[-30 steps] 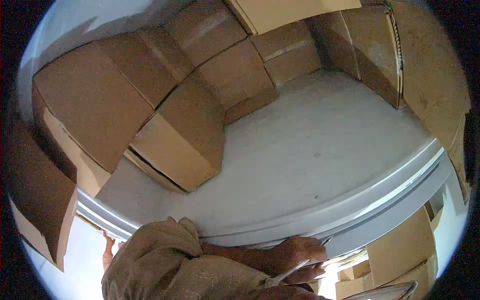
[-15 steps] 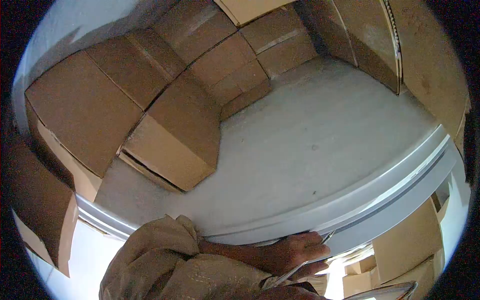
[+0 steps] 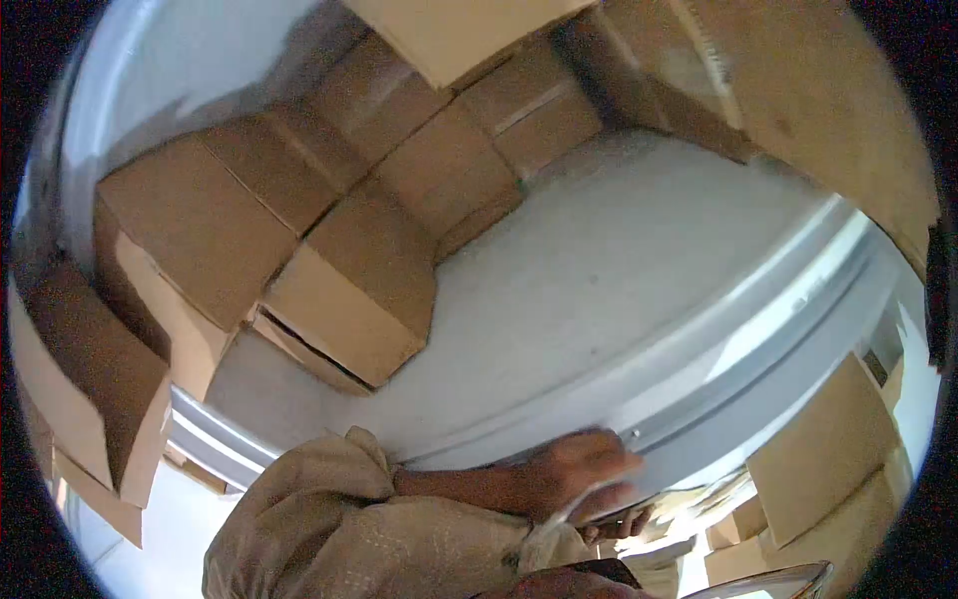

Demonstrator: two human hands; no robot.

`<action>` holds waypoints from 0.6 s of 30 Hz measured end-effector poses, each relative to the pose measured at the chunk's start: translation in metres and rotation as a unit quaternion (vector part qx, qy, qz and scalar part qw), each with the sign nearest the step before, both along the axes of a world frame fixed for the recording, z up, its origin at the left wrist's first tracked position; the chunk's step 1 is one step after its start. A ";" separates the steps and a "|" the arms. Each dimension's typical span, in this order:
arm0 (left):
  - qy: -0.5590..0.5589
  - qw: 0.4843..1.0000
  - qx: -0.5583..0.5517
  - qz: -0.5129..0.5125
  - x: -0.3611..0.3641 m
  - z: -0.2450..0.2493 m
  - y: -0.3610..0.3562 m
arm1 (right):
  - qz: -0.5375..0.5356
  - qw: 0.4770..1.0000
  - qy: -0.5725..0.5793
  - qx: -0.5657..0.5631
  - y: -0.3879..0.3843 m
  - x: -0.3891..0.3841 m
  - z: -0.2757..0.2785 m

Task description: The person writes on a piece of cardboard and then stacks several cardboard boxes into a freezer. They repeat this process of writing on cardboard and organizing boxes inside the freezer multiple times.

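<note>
My left hand (image 3: 579, 469) reaches in from the lower left in a loose brown sleeve (image 3: 309, 509). Its fingers are curled and slightly blurred, close over the grey metal ledge (image 3: 699, 409). A thin, whitish, translucent strip (image 3: 589, 494) runs from those fingers down toward the sleeve; its exact kind cannot be told. Below them, dark fingertips of my right hand (image 3: 624, 523) show against bright light, with the rest of that hand hidden.
Brown cardboard boxes (image 3: 349, 309) stand stacked on the grey floor (image 3: 539, 290) beyond the ledge. A large carton (image 3: 828, 120) rises at the right. Open box flaps (image 3: 110, 389) hang at the left, and more cardboard (image 3: 823, 449) lies at the lower right.
The view has shifted, with the top carton's edge showing lower. My left hand has moved slightly up and left, its fingers now blurred, and dark fingertips show more clearly beneath it.
</note>
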State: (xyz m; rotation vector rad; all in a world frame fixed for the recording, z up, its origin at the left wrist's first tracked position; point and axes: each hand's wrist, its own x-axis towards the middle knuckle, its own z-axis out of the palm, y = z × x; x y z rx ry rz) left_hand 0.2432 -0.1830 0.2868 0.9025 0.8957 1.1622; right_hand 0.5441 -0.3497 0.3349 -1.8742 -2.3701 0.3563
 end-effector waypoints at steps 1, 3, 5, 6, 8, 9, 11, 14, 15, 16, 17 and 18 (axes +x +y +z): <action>0.021 1.000 0.006 -0.004 0.002 0.000 0.000 | -0.003 1.000 0.005 0.021 -0.001 -0.002 -0.002; 0.056 0.995 0.049 0.063 0.019 -0.006 -0.010 | -0.018 0.997 0.012 0.080 -0.002 -0.014 -0.005; 0.077 0.983 0.107 0.126 0.031 -0.011 -0.015 | -0.036 0.999 -0.035 -0.009 0.018 -0.042 0.022; 0.098 0.982 0.109 0.118 0.029 -0.012 -0.018 | -0.054 0.997 -0.051 -0.034 0.023 -0.053 0.025; 0.122 0.978 0.139 0.101 0.029 -0.013 -0.016 | -0.086 0.996 -0.019 -0.017 0.022 -0.055 0.022; 0.125 0.976 0.146 0.106 0.030 -0.014 -0.015 | -0.098 0.995 0.006 -0.034 0.021 -0.055 0.019; 0.149 0.973 0.140 0.110 0.035 -0.016 -0.018 | -0.107 0.994 0.026 -0.008 0.019 -0.054 0.012; 0.182 0.971 0.134 0.082 0.036 -0.016 -0.019 | -0.120 0.992 0.045 0.015 0.021 -0.057 0.012; 0.227 0.963 0.127 0.070 0.036 -0.006 -0.017 | -0.116 0.991 0.062 0.020 0.020 -0.057 0.013; 0.225 0.962 0.146 0.054 0.036 -0.003 -0.016 | -0.115 0.990 0.075 0.028 0.021 -0.057 0.015; 0.250 0.952 0.156 0.082 0.038 -0.007 -0.016 | -0.111 0.986 0.116 0.034 0.023 -0.060 0.021; 0.270 0.942 0.169 0.106 0.042 -0.008 -0.017 | -0.143 0.982 0.111 0.054 0.016 -0.059 0.020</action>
